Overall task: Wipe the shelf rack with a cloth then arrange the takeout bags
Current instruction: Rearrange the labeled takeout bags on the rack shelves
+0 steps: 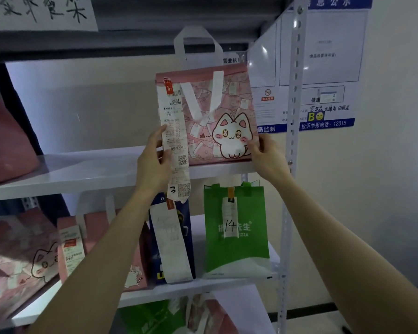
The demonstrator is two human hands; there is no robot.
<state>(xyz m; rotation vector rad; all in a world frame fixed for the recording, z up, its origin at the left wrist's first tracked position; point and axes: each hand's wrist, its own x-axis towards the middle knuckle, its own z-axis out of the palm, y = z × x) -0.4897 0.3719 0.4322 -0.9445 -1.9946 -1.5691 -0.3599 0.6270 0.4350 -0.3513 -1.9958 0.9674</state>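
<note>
A pink takeout bag [217, 112] with a white cartoon cat and white handles stands upright at the right end of the white shelf board [82, 169]. A long receipt [175, 141] hangs down its left side, past the shelf edge. My left hand [152, 162] grips the bag's lower left edge over the receipt. My right hand [266, 153] holds its lower right corner. No cloth is in view.
On the shelf below stand a green bag [237, 239] marked 14, a dark blue bag [171, 239] with a long receipt and pink cat bags [34, 256]. Another pink bag [5, 145] sits at the far left. The white rack post [292, 145] stands beside my right hand.
</note>
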